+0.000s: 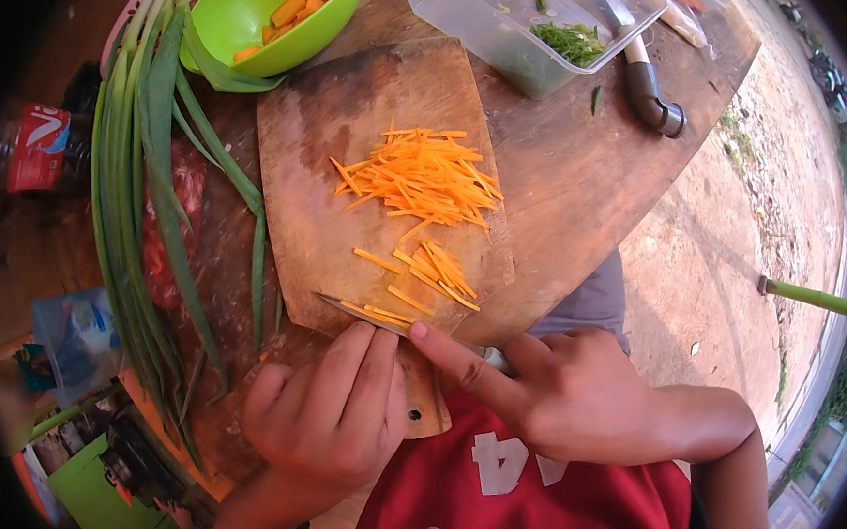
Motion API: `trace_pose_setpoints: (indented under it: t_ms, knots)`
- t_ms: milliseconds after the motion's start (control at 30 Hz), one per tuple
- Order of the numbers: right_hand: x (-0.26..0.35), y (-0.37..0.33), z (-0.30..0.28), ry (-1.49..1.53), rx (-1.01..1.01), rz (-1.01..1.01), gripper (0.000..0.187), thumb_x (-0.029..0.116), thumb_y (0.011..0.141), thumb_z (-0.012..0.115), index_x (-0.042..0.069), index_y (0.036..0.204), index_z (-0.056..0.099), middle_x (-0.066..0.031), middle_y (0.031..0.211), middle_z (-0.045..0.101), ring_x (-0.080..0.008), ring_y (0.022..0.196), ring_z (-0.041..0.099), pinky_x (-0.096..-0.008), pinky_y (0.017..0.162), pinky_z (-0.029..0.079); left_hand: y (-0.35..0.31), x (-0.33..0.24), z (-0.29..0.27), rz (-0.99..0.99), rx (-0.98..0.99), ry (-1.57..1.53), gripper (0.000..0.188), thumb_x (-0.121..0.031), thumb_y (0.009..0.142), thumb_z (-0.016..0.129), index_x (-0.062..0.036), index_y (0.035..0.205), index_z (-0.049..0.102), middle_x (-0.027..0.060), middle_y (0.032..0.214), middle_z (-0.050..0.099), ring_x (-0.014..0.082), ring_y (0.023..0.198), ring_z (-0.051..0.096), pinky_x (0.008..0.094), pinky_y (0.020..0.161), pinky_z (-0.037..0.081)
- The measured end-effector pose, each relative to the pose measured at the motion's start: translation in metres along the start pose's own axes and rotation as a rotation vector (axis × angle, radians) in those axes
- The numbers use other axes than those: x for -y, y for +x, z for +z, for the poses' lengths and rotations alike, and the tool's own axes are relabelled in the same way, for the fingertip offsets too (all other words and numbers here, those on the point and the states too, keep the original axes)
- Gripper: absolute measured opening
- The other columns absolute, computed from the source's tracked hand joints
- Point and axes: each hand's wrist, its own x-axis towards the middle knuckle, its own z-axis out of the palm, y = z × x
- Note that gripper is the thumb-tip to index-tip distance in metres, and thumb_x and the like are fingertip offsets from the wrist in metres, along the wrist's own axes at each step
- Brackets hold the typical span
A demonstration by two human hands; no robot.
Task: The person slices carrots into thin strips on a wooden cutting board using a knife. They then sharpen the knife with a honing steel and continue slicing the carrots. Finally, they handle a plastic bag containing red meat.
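Ahead-left of right grip (pixel 565 390), carrot strips (pixel 425 182), knife blade (pixel 338 304)

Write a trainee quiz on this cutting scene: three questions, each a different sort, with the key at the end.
1. Which hand grips the handle of the knife near the julienned carrots?

2. True or false: the lime-green bowl is empty.

3. Multiple choice: what lies to the left of the cutting board?
A. A loaf of bread
B. Spring onions
C. A carton of eggs

Key:
1. The right hand.
2. False; it holds carrot chunks.
3. B.
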Motion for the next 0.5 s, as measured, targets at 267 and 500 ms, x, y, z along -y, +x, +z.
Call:
trace_pose_setpoints:
  t_ms: [267, 500]
  knots:
    - [-0.013, 0.012, 0.0, 0.109, -0.059, 0.0, 0.083, 0.018, 0.089, 0.07, 0.012, 0.17, 0.052, -0.0049, 0.074, 0.061, -0.0199, 0.055, 0.066, -0.0365, 0.043, 0.05, 0.0, 0.007, 0.003, 0.01, -0.034, 0.044, 0.019, -0.013, 0.089, 0.081, -0.0061, 0.106, 0.084, -0.0008, 0.105, 0.08, 0.0105, 0.063, 0.063, 0.0316, 0.058, 0.035]
    - [-0.008, -0.003, -0.009, 0.114, 0.018, -0.028, 0.086, 0.015, 0.087, 0.069, 0.011, 0.171, 0.05, -0.0046, 0.073, 0.059, -0.0199, 0.054, 0.063, -0.0368, 0.043, 0.05, 0.0, 0.003, 0.001, 0.0, -0.022, 0.019, 0.018, -0.013, 0.089, 0.081, -0.0066, 0.106, 0.084, -0.0007, 0.105, 0.081, 0.0102, 0.064, 0.063, 0.0312, 0.059, 0.036]
